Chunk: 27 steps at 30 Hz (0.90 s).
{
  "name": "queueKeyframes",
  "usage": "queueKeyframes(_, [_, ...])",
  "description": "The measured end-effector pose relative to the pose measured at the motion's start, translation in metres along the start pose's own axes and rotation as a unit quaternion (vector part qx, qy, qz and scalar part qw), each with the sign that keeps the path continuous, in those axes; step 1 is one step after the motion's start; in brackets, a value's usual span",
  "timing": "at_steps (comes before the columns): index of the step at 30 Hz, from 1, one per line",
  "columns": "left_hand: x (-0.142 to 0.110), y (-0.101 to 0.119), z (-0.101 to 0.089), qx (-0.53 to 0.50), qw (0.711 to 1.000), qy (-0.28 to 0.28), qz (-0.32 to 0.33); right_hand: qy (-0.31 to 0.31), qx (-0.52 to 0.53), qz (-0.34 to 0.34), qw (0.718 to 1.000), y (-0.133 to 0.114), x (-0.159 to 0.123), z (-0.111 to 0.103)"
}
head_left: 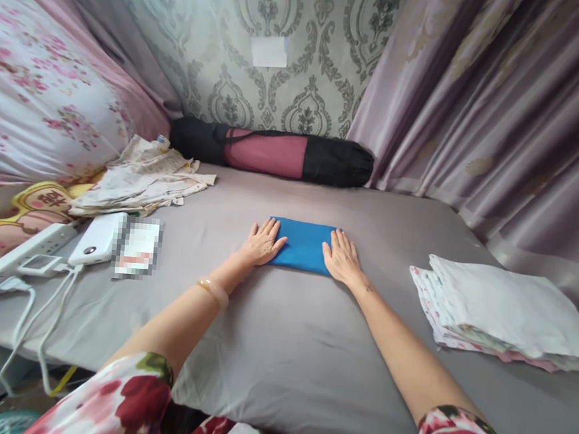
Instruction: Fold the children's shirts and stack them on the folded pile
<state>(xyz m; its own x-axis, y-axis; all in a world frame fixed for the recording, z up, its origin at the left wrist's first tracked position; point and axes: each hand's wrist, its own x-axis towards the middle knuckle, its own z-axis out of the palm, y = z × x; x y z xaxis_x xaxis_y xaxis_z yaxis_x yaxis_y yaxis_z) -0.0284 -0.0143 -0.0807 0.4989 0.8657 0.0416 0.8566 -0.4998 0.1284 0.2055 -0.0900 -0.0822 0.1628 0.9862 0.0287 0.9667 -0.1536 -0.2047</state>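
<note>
A blue folded cloth (303,246) lies flat as a neat rectangle on the grey sheet (280,336). My left hand (264,243) rests palm down over its left edge, fingers stretched out and thumb reaching inward. On the right edge, my right hand (341,256) lies flat in the same way, its fingers pointing away from me. Neither hand is gripping the cloth. Whatever lies under my palms is hidden.
White folded clothes (507,311) are stacked at the right. At the left lie a loose pile of pale clothes (147,176), a white power bank (100,239) and a power strip (19,266) with cables. A long black and pink bag (269,154) lies along the wall.
</note>
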Motion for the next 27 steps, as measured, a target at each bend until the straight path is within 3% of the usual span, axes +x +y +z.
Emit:
queueKeyframes(5, [0.002, 0.003, -0.009, 0.011, 1.000, -0.014, -0.001, -0.018, -0.021, 0.003, 1.000, -0.002, 0.002, -0.007])
queueKeyframes(9, [0.011, 0.014, -0.017, 0.018, 1.000, 0.019, -0.004, -0.004, -0.034, 0.004, 0.999, -0.013, 0.009, -0.015])
queueKeyframes(14, [0.027, 0.033, -0.007, 0.012, 0.999, 0.027, 0.027, 0.018, -0.039, -0.039, 0.998, -0.028, 0.022, -0.010])
queueKeyframes(19, [0.030, 0.036, 0.005, 0.012, 0.999, 0.026, 0.039, 0.012, -0.034, -0.045, 0.998, -0.028, 0.026, 0.001])
queueKeyframes(27, [0.028, 0.041, -0.004, 0.021, 0.999, 0.001, 0.031, -0.007, -0.029, -0.037, 0.999, -0.032, 0.026, -0.007])
